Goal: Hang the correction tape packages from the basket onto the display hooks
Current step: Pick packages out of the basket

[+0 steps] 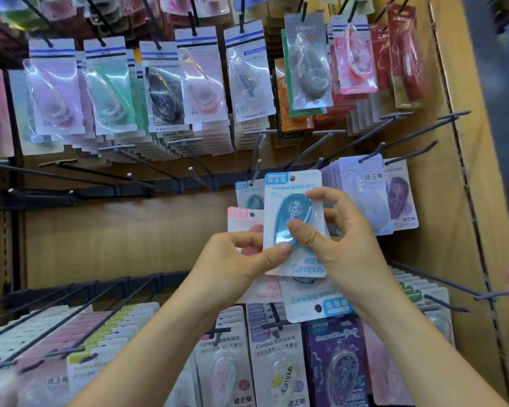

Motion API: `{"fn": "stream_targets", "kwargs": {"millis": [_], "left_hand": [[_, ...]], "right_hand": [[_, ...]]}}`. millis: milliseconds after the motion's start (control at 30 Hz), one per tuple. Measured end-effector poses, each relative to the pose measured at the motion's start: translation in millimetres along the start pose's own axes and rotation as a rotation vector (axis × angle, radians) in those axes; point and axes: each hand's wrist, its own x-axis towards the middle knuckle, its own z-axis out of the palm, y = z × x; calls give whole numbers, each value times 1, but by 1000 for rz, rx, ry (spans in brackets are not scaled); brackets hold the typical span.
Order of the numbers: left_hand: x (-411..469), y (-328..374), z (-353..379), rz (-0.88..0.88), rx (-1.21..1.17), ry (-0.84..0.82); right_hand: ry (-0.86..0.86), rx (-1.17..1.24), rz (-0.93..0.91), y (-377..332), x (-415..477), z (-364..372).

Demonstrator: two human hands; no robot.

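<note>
Hands meet just right of centre, both gripping a small fan of correction tape packs held up before the display. Left hand (235,259) comes in from 7 o'clock. Its thumb presses the lower front of the blue pack (291,207) and its fingers curl behind the pink pack (241,221). Right hand (347,248) comes in from 5 o'clock. Its thumb lies on the blue blister and its forefinger hooks over the blister's upper right edge, so it pinches the same blue pack.

The blue pack stands upright at the front of the fan, with its hang hole at 12 o'clock and on no hook. The pink pack sits behind it, showing at 9 o'clock of it. An upturned pack (315,304) pokes out at 6 o'clock of the blue one, its blue tab and hole pointing down. A grey pack (252,198) shows behind at 11 o'clock, where a hook tip meets its top. I cannot tell whether it hangs there or is held.

Bare hooks (130,174) run along the rail at 9 to 10 o'clock of the hands. Purple packs (397,198) hang at 2 o'clock. The top row (247,80), at 12 o'clock, is crowded with pastel packs. The bottom row (279,368), at 6 o'clock, holds more, partly hidden by the forearms. A wooden side panel (459,186) closes the display at 3 o'clock.
</note>
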Motion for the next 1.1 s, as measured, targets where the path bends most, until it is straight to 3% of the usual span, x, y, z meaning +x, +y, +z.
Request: {"fn": "stream_targets", "kwargs": {"millis": [133, 567, 767, 933, 1100], "left_hand": [[-3, 3, -5, 25, -89, 84], [4, -2, -24, 64, 14, 120], [33, 21, -41, 38, -1, 286], [58, 25, -38, -66, -166, 211], [59, 21, -30, -46, -190, 216]], "right_hand": [[-181, 103, 93, 4, 1, 6], [-118, 51, 85, 3, 4, 21], [-100, -27, 179, -10, 14, 18], [-130, -82, 219, -17, 12, 17], [-120, -95, 293, -16, 6, 17]]}}
